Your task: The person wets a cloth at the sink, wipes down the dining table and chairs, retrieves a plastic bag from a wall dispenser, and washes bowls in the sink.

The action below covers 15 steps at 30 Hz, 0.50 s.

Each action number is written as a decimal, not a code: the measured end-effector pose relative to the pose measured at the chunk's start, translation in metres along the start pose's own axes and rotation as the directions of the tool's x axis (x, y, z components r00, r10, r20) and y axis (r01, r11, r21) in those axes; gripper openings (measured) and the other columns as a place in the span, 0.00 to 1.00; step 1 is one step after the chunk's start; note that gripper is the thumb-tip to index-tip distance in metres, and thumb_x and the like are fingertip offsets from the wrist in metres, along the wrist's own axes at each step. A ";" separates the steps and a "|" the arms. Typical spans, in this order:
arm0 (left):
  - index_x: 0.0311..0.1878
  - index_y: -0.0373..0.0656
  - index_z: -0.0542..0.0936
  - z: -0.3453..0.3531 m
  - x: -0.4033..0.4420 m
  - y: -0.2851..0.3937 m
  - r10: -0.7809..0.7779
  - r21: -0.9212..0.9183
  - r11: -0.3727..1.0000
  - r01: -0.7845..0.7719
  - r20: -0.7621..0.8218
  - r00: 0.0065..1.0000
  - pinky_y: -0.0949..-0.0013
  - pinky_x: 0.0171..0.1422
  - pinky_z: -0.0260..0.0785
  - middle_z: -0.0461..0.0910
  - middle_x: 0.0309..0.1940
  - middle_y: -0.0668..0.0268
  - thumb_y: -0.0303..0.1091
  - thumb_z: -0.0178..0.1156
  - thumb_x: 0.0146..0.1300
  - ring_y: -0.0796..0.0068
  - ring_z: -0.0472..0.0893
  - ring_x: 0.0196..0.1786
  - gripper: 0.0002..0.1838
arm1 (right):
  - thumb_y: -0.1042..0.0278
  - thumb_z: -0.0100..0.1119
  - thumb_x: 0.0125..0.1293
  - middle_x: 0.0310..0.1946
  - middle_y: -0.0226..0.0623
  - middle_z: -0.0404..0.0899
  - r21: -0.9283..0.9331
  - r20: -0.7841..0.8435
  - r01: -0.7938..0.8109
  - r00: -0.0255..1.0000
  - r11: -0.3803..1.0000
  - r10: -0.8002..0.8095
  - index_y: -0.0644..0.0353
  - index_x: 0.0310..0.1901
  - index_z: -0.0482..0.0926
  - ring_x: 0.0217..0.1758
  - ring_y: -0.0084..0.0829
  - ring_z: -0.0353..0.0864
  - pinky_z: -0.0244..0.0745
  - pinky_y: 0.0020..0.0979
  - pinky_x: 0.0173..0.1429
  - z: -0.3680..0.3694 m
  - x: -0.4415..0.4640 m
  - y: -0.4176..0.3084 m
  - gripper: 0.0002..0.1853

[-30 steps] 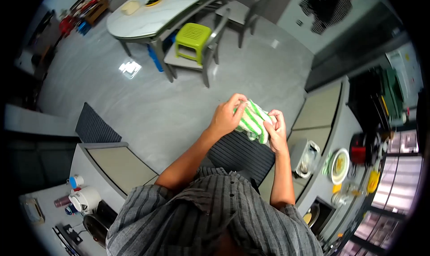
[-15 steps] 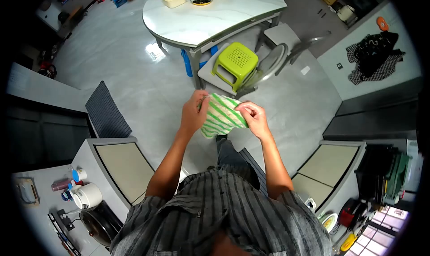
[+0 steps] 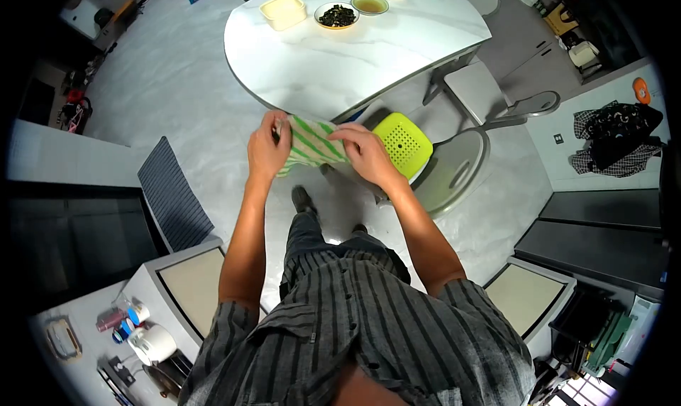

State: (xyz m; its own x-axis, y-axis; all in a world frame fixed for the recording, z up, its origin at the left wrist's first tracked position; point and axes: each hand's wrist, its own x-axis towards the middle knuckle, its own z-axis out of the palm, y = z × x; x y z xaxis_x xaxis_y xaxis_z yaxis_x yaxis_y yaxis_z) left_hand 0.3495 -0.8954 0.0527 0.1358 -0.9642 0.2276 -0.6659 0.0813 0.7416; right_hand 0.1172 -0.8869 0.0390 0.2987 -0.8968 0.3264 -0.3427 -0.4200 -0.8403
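Observation:
A green-and-white striped cloth [image 3: 309, 145] hangs spread between my two hands in front of me. My left hand [image 3: 269, 147] pinches its left upper corner, and my right hand [image 3: 365, 152] grips the right upper edge. Both hands are closed on the fabric, just short of the near edge of a white marble-patterned table [image 3: 340, 65]. On that table stand a pale yellow plastic container [image 3: 283, 12], a dish of dark food [image 3: 337, 15] and a bowl of brownish liquid [image 3: 369, 4].
A lime-green plastic stool [image 3: 401, 145] rests on a grey chair [image 3: 454, 175] right of my right hand. Another chair [image 3: 477, 91] stands by the table's right side. A dark ribbed mat [image 3: 174, 189] is on the left; clothes [image 3: 616, 140] lie at the right.
I have stepped forward, so the table and the green stool are nearer. The cloth stays held in both hands, which now sit further up and left in view.

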 end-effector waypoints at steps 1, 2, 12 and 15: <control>0.47 0.44 0.79 0.006 0.026 -0.008 0.026 0.038 0.999 -0.026 0.004 1.000 0.59 0.29 0.68 0.78 0.22 0.58 0.35 0.59 0.68 0.59 0.80 0.24 0.08 | 0.82 0.50 0.64 0.48 0.46 0.82 -0.039 0.001 -0.005 1.000 0.999 0.005 0.59 0.46 0.85 0.50 0.53 0.80 0.75 0.44 0.53 0.004 0.020 0.013 0.15; 0.48 0.45 0.79 0.015 0.055 -0.020 0.065 0.077 0.995 -0.066 0.017 0.998 0.58 0.31 0.69 0.79 0.24 0.58 0.35 0.59 0.68 0.58 0.81 0.25 0.09 | 0.82 0.50 0.64 0.48 0.45 0.82 -0.096 -0.011 -0.033 0.999 0.995 0.032 0.59 0.46 0.85 0.50 0.53 0.80 0.76 0.44 0.54 0.009 0.042 0.025 0.15; 0.58 0.40 0.76 0.144 0.288 -0.176 0.307 -0.045 0.952 -0.304 0.168 0.937 0.54 0.60 0.72 0.78 0.53 0.51 0.31 0.55 0.70 0.48 0.78 0.55 0.15 | 0.68 0.60 0.65 0.74 0.55 0.60 -0.460 -0.536 -0.499 0.815 0.734 0.218 0.59 0.69 0.71 0.76 0.54 0.60 0.52 0.55 0.78 0.138 0.234 0.207 0.29; 0.62 0.39 0.75 0.145 0.288 -0.219 0.367 -0.136 0.930 -0.341 0.320 0.873 0.55 0.64 0.71 0.77 0.58 0.50 0.28 0.53 0.71 0.47 0.77 0.59 0.18 | 0.62 0.57 0.68 0.76 0.51 0.56 -0.507 -0.461 -0.519 0.838 0.688 0.292 0.61 0.74 0.63 0.80 0.53 0.52 0.44 0.57 0.81 0.202 0.259 0.236 0.34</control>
State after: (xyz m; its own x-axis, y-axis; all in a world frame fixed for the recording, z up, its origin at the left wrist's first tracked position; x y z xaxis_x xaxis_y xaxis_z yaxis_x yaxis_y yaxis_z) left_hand 0.4280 -1.2271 -0.1355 -0.3606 -0.8931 0.2689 -0.5657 0.4386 0.6983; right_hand 0.2933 -1.1908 -0.1622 -0.2601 -0.9383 0.2278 -0.8427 0.1054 -0.5279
